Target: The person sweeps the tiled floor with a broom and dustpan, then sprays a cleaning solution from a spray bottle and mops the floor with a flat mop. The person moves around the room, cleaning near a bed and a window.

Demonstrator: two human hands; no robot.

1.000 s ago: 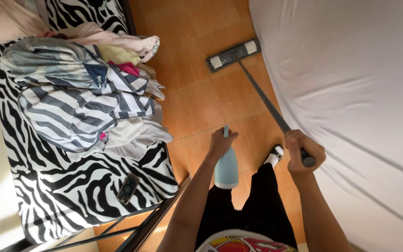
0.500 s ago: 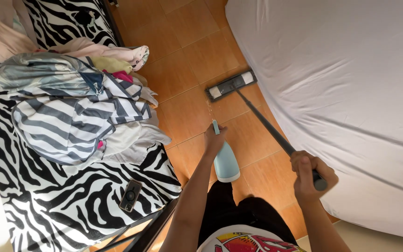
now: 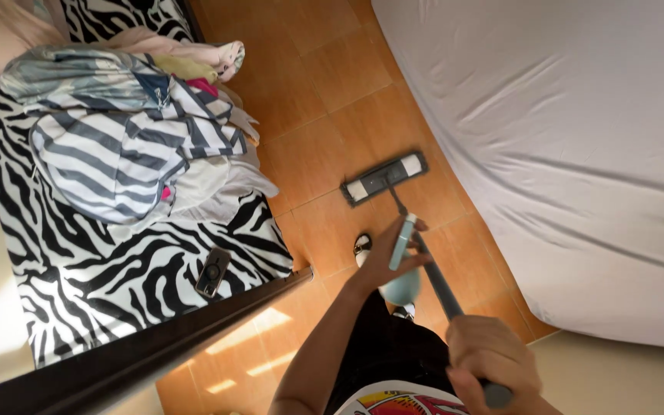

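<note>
Left hand (image 3: 384, 260) fingers clamped on pale blue spray bottle (image 3: 403, 265), right hand (image 3: 489, 361) clamped on flat mop (image 3: 385, 177) handle; mop head at 12 o'clock of bottle; one-handed mop may skid into white bed (image 3: 578, 138)

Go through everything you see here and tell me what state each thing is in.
Left hand: gripping the pale blue spray bottle.
Right hand: closed on the mop handle.
Mop head: flat on the floor.
Clothes: heaped, unfolded.
Phone: lying on the zebra cover.
</note>
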